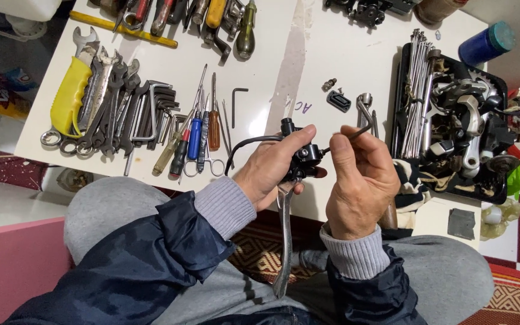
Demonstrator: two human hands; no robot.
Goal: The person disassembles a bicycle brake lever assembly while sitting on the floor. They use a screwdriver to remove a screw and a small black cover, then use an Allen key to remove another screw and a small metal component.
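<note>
The person's knees and dark jacket sleeves (151,265) fill the bottom of the view. Above them the left hand (272,168) grasps a brake lever (285,229), fingers wrapped round its black body, the silver blade hanging down below the palm. The right hand (359,180) pinches a bent hex key (347,137), its tip touching the lever's body just beside the left fingertips. Screwdrivers (197,138) lie beyond the left fingers on the white table (356,60).

1. The left hand (270,170) covers much of the black brake lever body (304,157).
2. The right hand (361,180) hides the hex key's (350,136) lower end.
3. Far above both hands, screwdriver handles (212,12) are cut off by the top edge.
</note>
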